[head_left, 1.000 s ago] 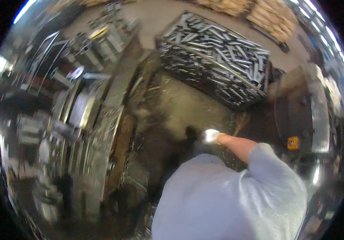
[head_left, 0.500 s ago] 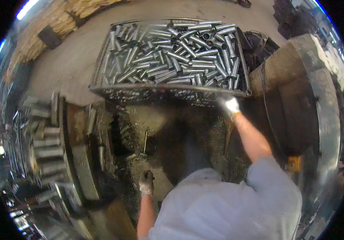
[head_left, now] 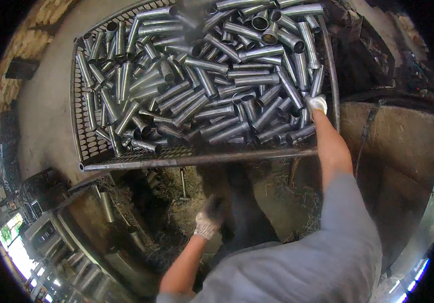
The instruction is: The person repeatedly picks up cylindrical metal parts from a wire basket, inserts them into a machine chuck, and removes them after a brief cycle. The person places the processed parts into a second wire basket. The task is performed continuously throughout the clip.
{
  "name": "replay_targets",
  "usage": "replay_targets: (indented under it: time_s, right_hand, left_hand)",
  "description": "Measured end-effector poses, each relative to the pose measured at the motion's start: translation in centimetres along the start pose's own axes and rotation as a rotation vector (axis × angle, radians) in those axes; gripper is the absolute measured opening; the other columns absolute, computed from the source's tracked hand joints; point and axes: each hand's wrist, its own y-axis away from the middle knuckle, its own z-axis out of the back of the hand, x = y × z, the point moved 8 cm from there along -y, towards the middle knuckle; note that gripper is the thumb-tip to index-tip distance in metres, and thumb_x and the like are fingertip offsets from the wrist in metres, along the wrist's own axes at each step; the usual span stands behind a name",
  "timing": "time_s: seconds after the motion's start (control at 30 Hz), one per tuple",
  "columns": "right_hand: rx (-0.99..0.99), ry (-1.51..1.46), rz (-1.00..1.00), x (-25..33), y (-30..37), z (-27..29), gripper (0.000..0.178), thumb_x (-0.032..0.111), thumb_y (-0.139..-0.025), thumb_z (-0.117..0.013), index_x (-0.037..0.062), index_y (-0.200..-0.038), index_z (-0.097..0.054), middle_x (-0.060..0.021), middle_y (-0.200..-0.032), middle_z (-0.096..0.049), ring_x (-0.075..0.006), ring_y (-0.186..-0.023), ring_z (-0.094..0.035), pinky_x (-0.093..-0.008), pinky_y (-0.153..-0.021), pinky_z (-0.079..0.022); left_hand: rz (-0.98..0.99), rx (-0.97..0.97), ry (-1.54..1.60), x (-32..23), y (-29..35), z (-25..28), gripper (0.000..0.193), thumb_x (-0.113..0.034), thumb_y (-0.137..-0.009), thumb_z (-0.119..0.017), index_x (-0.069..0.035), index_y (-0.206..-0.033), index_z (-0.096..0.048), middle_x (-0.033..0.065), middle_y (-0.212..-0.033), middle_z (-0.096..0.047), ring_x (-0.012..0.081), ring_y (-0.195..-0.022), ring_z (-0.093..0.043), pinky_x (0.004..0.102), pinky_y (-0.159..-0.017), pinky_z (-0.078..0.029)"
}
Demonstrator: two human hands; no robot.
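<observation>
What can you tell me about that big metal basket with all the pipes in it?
The basket is a wide, shallow crate of perforated metal mesh with a round tube frame, dull grey and worn. It is heaped with short shiny metal tubes lying every which way. The gloved right hand reaches into its near right corner among the tubes.

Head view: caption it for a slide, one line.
Gloved right hand reaches into a wire-mesh metal crate of short silver steel tubes; gloved left hand hangs below.

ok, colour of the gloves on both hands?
White, with dark grimy fingertips on the left hand; the right hand is cleaner. Head view.
</observation>
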Motion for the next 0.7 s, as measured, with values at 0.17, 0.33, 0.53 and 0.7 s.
replay_targets:
  time_s: [0.17, 0.33, 0.53, 0.7]
  right_hand:
    - [0.655, -1.026, -0.02, 2.6, 18.9, 4.3, 0.041, 0.027, -0.099, -0.07, -0.0029, -0.126, -0.067, -0.015, -0.109, -0.071, -0.0252, -0.09, -0.07, -0.04, -0.085, -0.06]
    - [0.077, 0.079, 0.589, 6.9, 18.9, 6.4, 0.075, 0.054, -0.087, -0.078, -0.0022, -0.135, -0.065, -0.0256, -0.124, -0.072, -0.0388, -0.116, -0.071, -0.0442, -0.097, -0.057]
    - [0.134, 0.685, 0.459, 5.7, 2.8, -7.4, 0.035, 0.028, -0.091, -0.063, 0.0041, -0.112, -0.078, -0.0216, -0.119, -0.075, -0.0393, -0.112, -0.074, -0.0493, -0.091, -0.06]
    - [0.682, -0.866, -0.001, 4.8, 11.1, -6.0, 0.052, 0.039, -0.092, -0.073, 0.0012, -0.127, -0.067, -0.0035, -0.088, -0.066, -0.0272, -0.07, -0.06, -0.0444, -0.067, -0.052]
  left_hand:
    - [-0.165, 0.123, 0.472, -12.1, -8.6, -2.4, 0.076, -0.032, -0.098, -0.073, -0.003, -0.159, -0.037, 0.0127, -0.141, -0.062, 0.0234, -0.128, -0.06, 0.0399, -0.107, -0.048]
    - [0.196, -0.071, 1.207, -14.7, -13.5, -1.3, 0.04, -0.028, -0.092, -0.078, -0.004, -0.119, -0.064, 0.007, -0.1, -0.066, 0.022, -0.091, -0.064, 0.0404, -0.088, -0.052]
    - [0.083, -0.27, 1.035, 1.0, 0.9, 9.6, 0.042, -0.016, -0.085, -0.078, -0.003, -0.12, -0.06, 0.0077, -0.095, -0.065, 0.0236, -0.082, -0.067, 0.0412, -0.073, -0.057]
    - [0.514, -0.453, 0.638, 20.7, 19.5, 6.1, 0.063, -0.026, -0.08, -0.086, 0.0, -0.13, -0.06, 0.0124, -0.111, -0.071, 0.029, -0.092, -0.071, 0.043, -0.083, -0.058]
